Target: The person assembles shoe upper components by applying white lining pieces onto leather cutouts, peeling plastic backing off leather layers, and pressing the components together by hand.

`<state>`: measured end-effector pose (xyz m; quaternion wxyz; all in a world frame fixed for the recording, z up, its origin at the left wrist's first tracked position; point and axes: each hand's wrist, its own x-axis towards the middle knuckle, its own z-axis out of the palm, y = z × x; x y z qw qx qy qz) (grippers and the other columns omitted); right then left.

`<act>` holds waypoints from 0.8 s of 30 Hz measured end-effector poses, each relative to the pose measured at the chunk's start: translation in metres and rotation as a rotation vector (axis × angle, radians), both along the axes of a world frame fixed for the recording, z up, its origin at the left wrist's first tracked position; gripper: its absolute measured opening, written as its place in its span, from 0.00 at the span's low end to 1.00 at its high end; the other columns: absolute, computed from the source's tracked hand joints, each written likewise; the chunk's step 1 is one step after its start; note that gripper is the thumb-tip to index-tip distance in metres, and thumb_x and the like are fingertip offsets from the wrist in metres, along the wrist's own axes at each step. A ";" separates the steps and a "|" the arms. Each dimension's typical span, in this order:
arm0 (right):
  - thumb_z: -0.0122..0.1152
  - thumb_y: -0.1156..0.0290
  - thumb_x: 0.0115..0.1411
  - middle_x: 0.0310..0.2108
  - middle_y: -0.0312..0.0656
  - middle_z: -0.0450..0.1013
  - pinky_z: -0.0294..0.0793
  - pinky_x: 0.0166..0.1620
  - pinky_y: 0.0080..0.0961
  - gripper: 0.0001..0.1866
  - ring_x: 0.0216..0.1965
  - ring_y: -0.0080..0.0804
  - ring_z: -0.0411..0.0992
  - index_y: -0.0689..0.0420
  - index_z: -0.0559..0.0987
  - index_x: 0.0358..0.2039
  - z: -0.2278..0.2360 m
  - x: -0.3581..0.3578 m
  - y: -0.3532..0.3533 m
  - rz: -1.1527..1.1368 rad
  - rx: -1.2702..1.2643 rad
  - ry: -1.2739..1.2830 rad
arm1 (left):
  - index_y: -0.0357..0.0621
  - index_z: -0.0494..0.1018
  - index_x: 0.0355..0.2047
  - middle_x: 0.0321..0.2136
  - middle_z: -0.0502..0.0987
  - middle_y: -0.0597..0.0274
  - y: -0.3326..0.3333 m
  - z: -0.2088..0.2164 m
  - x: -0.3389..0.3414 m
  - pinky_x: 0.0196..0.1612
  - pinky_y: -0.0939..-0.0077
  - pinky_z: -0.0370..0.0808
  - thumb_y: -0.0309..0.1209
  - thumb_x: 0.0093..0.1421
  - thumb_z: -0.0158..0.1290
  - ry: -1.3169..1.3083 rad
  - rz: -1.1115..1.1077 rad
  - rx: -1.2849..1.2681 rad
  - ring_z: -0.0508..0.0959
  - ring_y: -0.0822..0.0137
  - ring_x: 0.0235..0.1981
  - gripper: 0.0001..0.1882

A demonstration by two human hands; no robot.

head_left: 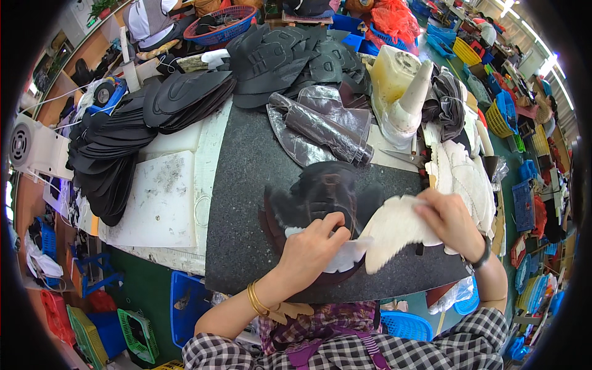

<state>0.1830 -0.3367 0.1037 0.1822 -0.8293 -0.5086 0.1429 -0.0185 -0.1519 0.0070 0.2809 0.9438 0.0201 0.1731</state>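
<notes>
My right hand [449, 223] pinches the right end of a curved cream-white lining piece [398, 231] with a notched edge, held above the dark work board. In front of me lies a stack of black shoe-upper pieces [327, 194], some with brown edges. Over its near side my left hand [314, 250] is closed, thumb and fingers pressed together; what they pinch is hidden. A thin whitish piece [346, 258] lies under those fingers, close to the left tip of the lining piece.
Black cut pieces [111, 145] are piled at left, and more [290, 58] at the back. Shiny dark pieces [327, 123] lie beyond the stack. A yellowish jug [394, 65], a white cone-topped pot [407, 111], scissors [401, 155] and white lining pieces [462, 176] stand or lie at right.
</notes>
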 end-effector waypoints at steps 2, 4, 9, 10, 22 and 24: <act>0.55 0.71 0.59 0.21 0.56 0.71 0.69 0.30 0.43 0.08 0.25 0.54 0.72 0.63 0.75 0.34 -0.013 0.027 -0.021 -0.209 -0.005 -0.199 | 0.49 0.73 0.42 0.41 0.71 0.65 0.001 0.000 -0.003 0.32 0.74 0.76 0.25 0.49 0.58 -0.010 0.008 0.051 0.78 0.66 0.33 0.18; 0.56 0.71 0.58 0.21 0.54 0.72 0.69 0.30 0.40 0.08 0.25 0.50 0.73 0.63 0.77 0.33 0.012 0.041 -0.037 -0.289 0.004 -0.149 | 0.49 0.73 0.41 0.41 0.71 0.65 -0.001 0.004 0.002 0.31 0.75 0.76 0.25 0.49 0.58 -0.012 0.047 0.037 0.77 0.67 0.33 0.17; 0.63 0.74 0.51 0.35 0.51 0.74 0.71 0.42 0.34 0.15 0.39 0.47 0.74 0.63 0.76 0.40 0.030 0.063 -0.055 -0.304 -0.060 -0.583 | 0.50 0.75 0.39 0.41 0.73 0.67 -0.004 0.014 0.000 0.29 0.77 0.75 0.25 0.47 0.58 -0.014 0.071 0.033 0.76 0.70 0.32 0.16; 0.64 0.75 0.51 0.37 0.50 0.73 0.71 0.43 0.34 0.16 0.41 0.47 0.73 0.62 0.76 0.41 0.027 0.063 -0.044 -0.261 0.077 -0.566 | 0.50 0.75 0.40 0.42 0.73 0.67 -0.002 0.010 -0.002 0.30 0.77 0.75 0.25 0.47 0.57 -0.003 -0.012 0.118 0.75 0.70 0.32 0.17; 0.60 0.75 0.52 0.30 0.45 0.72 0.72 0.39 0.36 0.07 0.39 0.43 0.72 0.62 0.76 0.32 -0.041 0.011 0.118 0.238 0.470 0.066 | 0.46 0.76 0.43 0.46 0.74 0.67 -0.009 0.001 -0.025 0.34 0.75 0.74 0.24 0.47 0.53 -0.039 -0.014 0.168 0.71 0.67 0.29 0.20; 0.61 0.72 0.52 0.29 0.44 0.72 0.72 0.39 0.37 0.07 0.38 0.43 0.71 0.61 0.77 0.31 -0.067 0.023 0.149 0.164 0.489 -0.142 | 0.45 0.76 0.43 0.45 0.75 0.65 -0.010 0.001 -0.023 0.34 0.75 0.74 0.23 0.46 0.54 -0.066 -0.018 0.134 0.71 0.66 0.29 0.20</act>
